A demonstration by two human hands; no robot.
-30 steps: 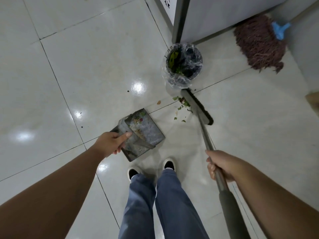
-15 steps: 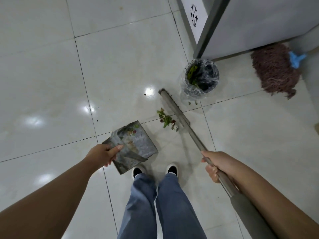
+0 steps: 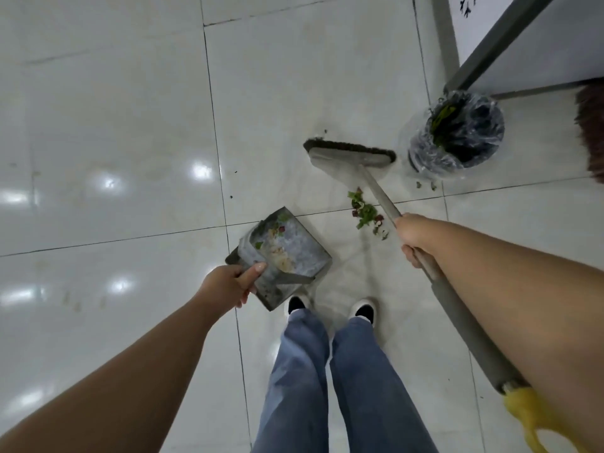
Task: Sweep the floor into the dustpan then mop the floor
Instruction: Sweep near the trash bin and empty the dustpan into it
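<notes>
My left hand [image 3: 230, 284] grips the back edge of a grey metal dustpan [image 3: 287, 253], which rests tilted on the white tile floor [image 3: 130, 132] with a few scraps inside. My right hand [image 3: 416, 238] holds the grey broom handle [image 3: 457, 308]. The broom head [image 3: 351, 153] sits on the floor beyond a small pile of green and red leaf scraps [image 3: 366, 212], which lies to the right of the dustpan's mouth. A brown mop head [image 3: 591, 132] shows at the right edge.
A small bin lined with clear plastic [image 3: 457, 135] stands right of the broom head, with crumbs [image 3: 425, 185] in front of it. A grey cabinet corner [image 3: 510, 44] is behind it. My shoes [image 3: 330, 305] and blue trouser legs are just below the dustpan.
The broom head has swung out past the scraps and turned crosswise, away from the bin. The scrap pile now lies between broom head and dustpan. The view has shifted left.
</notes>
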